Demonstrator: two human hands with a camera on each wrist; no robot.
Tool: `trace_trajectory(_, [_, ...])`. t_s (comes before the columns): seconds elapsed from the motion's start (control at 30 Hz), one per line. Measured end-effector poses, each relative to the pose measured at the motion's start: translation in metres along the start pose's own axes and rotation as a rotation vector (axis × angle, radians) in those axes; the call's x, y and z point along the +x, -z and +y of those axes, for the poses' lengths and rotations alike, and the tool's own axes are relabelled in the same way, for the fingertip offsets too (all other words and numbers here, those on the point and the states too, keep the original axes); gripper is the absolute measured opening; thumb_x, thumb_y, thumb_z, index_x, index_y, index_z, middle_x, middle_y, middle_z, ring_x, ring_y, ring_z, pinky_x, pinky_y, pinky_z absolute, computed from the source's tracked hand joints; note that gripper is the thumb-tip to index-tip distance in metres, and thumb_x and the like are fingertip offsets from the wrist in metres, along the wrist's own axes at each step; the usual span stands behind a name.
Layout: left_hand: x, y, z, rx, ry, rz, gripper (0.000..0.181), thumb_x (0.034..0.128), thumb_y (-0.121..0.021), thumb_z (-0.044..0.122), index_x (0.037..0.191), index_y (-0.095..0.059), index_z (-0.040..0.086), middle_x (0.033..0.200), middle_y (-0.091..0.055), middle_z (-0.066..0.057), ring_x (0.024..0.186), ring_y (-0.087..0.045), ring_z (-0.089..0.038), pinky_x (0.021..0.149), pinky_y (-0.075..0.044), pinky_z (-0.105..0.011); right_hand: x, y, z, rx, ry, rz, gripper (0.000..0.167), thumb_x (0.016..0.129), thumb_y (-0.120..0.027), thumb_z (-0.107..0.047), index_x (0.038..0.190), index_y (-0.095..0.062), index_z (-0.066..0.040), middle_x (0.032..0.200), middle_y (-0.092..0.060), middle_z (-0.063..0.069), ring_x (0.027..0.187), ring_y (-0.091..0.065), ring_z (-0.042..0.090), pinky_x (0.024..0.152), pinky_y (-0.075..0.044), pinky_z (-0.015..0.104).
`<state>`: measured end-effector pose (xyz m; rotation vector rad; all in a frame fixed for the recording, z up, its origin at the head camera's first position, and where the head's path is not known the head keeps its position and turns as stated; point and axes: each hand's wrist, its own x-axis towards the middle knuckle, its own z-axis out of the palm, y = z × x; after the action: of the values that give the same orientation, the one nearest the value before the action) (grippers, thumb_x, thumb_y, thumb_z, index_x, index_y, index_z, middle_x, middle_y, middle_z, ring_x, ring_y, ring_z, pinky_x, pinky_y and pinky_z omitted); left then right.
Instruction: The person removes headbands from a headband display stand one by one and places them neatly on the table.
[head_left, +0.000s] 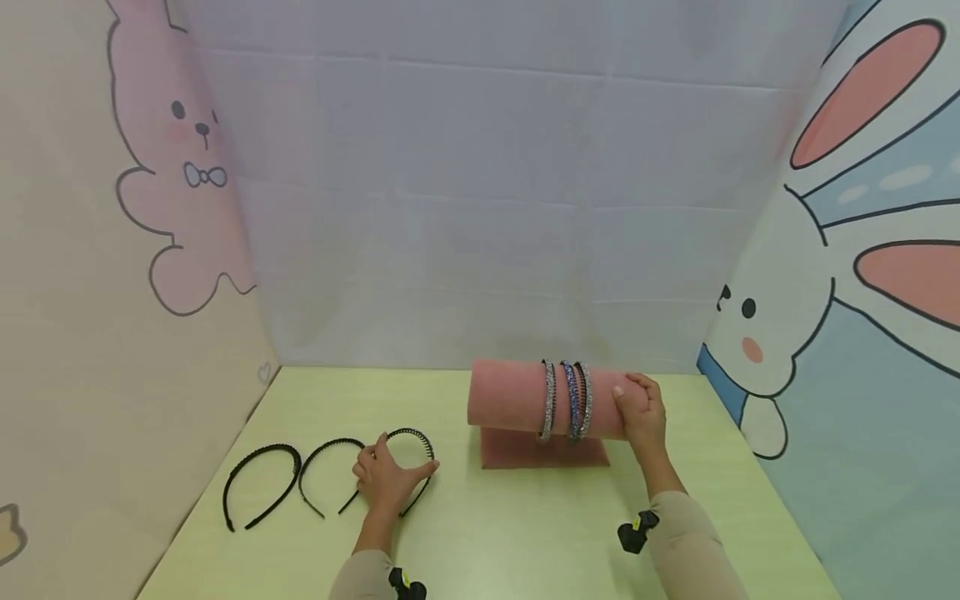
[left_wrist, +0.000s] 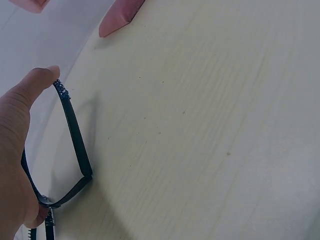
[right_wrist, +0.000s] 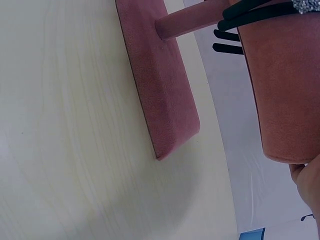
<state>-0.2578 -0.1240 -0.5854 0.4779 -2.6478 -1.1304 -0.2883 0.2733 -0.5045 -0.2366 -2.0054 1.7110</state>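
Observation:
My left hand spans a dark headband, thumb on one side and fingers on the other. In the left wrist view this headband shows sparkly bits where the thumb touches it, and its shadow falls on the table. My right hand grips the right end of a pink padded roll on a stand, thumb across its front. Around the roll sit a silver glittery headband, a blue one and another silver one. The right fingertips are mostly hidden behind the roll.
Left of my left hand, a thin black headband and a thicker black one lie on the pale wooden table. The roll's flat pink base rests on the table. Walls with cartoon rabbits enclose the sides.

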Motion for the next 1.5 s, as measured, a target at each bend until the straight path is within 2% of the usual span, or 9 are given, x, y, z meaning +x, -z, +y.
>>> trace_trajectory(0.2, [0.000,-0.010,0.003,0.023,0.031,0.033,0.115,0.0489,-0.084,0.059,0.137,-0.036,0.002,0.125,-0.029,-0.027,0.115,-0.023,-0.047,0.088,-0.023,-0.061,-0.001,0.003,0.000,0.011,-0.012,0.010,0.040,0.087,-0.066,-0.025,0.122,-0.052,-0.010,0.121,-0.050,-0.005,0.106,-0.044,0.013,0.084,-0.036,0.027])
trace_trajectory(0.37, [0.000,-0.017,0.005,0.077,0.023,0.033,0.112,0.0505,-0.083,0.059,0.136,-0.038,0.002,0.121,-0.031,-0.026,0.112,-0.025,-0.045,0.088,-0.023,-0.060,0.001,0.004,-0.002,0.031,-0.017,0.017,0.040,0.086,-0.066,-0.025,0.121,-0.052,-0.011,0.121,-0.051,-0.004,0.107,-0.043,0.014,0.083,-0.036,0.028])
trace_trajectory(0.6, [0.002,-0.021,0.005,0.154,0.022,-0.011,0.107,0.0537,-0.082,0.056,0.134,-0.039,-0.001,0.123,-0.030,-0.029,0.109,-0.025,-0.046,0.086,-0.024,-0.060,0.001,0.004,-0.003,0.029,-0.034,0.015,0.040,0.087,-0.066,-0.024,0.122,-0.052,-0.010,0.122,-0.050,-0.003,0.107,-0.043,0.014,0.083,-0.036,0.029])
trace_trajectory(0.83, [0.004,-0.022,0.006,0.129,0.024,-0.022,0.108,0.0551,-0.083,0.054,0.135,-0.038,-0.002,0.127,-0.028,-0.031,0.113,-0.022,-0.047,0.090,-0.021,-0.060,0.001,0.003,-0.002,0.037,-0.027,0.007,0.040,0.088,-0.065,-0.026,0.122,-0.050,-0.011,0.121,-0.049,-0.005,0.105,-0.043,0.015,0.082,-0.037,0.030])
trace_trajectory(1.03, [0.005,-0.022,0.006,0.148,0.013,-0.006,0.111,0.0543,-0.081,0.058,0.136,-0.037,-0.003,0.129,-0.027,-0.034,0.114,-0.022,-0.048,0.089,-0.021,-0.060,0.000,0.001,-0.003,0.060,-0.035,-0.006,0.041,0.088,-0.064,-0.022,0.124,-0.050,-0.008,0.121,-0.049,-0.006,0.104,-0.043,0.014,0.081,-0.038,0.029])
trace_trajectory(1.2, [0.006,-0.024,0.003,0.158,-0.010,-0.003,0.112,0.0552,-0.080,0.060,0.136,-0.035,-0.004,0.128,-0.027,-0.034,0.111,-0.023,-0.047,0.087,-0.022,-0.060,-0.005,0.001,-0.016,0.054,-0.041,-0.006,0.041,0.088,-0.064,-0.018,0.124,-0.050,-0.006,0.118,-0.049,-0.009,0.103,-0.043,0.014,0.080,-0.037,0.029])
trace_trajectory(1.33, [0.006,-0.025,0.003,0.164,-0.012,-0.004,0.112,0.0553,-0.079,0.060,0.136,-0.035,-0.004,0.127,-0.028,-0.034,0.111,-0.023,-0.048,0.087,-0.023,-0.060,-0.013,-0.001,-0.032,0.036,-0.019,-0.004,0.039,0.089,-0.062,-0.017,0.122,-0.049,-0.004,0.120,-0.050,-0.004,0.104,-0.043,0.014,0.082,-0.036,0.029])
trace_trajectory(1.5, [0.003,-0.024,0.004,0.170,-0.004,-0.016,0.113,0.0554,-0.079,0.061,0.137,-0.034,-0.003,0.129,-0.027,-0.034,0.112,-0.023,-0.048,0.088,-0.022,-0.061,-0.018,-0.001,-0.037,0.032,-0.005,0.000,0.035,0.089,-0.062,-0.017,0.121,-0.053,-0.009,0.121,-0.050,-0.001,0.105,-0.043,0.013,0.083,-0.036,0.027])
